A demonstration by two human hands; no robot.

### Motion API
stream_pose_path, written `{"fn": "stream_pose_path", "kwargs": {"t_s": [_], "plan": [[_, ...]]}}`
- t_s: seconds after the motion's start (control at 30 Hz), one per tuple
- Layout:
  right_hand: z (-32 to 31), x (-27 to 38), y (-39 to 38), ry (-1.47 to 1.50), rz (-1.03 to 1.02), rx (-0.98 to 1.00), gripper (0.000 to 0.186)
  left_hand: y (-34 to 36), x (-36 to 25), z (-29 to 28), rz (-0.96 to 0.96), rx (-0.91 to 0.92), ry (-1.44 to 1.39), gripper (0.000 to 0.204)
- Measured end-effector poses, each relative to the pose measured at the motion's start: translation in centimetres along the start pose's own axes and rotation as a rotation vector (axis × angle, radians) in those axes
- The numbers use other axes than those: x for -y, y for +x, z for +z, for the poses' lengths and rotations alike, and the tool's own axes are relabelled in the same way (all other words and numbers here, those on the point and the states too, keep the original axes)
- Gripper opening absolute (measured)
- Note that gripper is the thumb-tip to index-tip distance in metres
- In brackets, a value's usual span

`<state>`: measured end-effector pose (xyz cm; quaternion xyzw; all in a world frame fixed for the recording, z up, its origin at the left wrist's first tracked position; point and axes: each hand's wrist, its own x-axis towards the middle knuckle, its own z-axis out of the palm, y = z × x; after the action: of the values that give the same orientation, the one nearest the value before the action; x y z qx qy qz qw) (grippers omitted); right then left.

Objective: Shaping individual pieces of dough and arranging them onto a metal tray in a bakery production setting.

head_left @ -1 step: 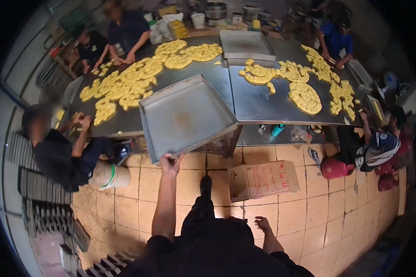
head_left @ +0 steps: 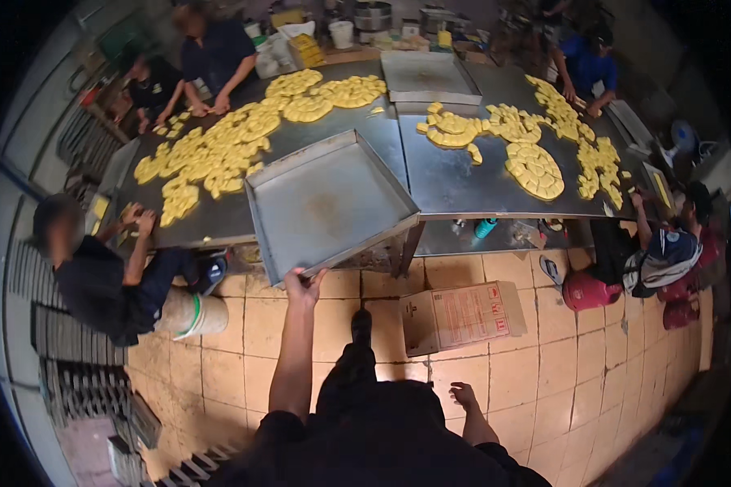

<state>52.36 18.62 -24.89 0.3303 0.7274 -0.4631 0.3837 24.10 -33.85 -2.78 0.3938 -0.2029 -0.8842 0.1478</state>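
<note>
at the table's near edge, the person's left hand (head_left: 303, 282) is gripping the rim of an empty square grey metal tray (head_left: 329, 203), steadying its overhanging corner, while the right hand (head_left: 464, 396) is hanging loose and empty by their side.

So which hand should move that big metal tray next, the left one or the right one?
Probably the left hand: its fingers already grip the near edge of the empty metal tray on the table. The right hand hangs low beside the leg, open, away from the tray.
</note>
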Motion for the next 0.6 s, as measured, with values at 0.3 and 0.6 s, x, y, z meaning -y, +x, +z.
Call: {"fn": "stream_pose_path", "kwargs": {"t_s": [0.3,0.6], "plan": [[8.6,11.1,-3.8,0.139,-0.106,-0.072,0.036,7.1,4.9,6.9,-0.320,-0.091,0.079,0.025],[10.3,32.5,-11.4,-0.396,-0.190,-0.190,0.076,7.0,1.5,1.8,-0.311,0.608,1.254,0.036]]}}
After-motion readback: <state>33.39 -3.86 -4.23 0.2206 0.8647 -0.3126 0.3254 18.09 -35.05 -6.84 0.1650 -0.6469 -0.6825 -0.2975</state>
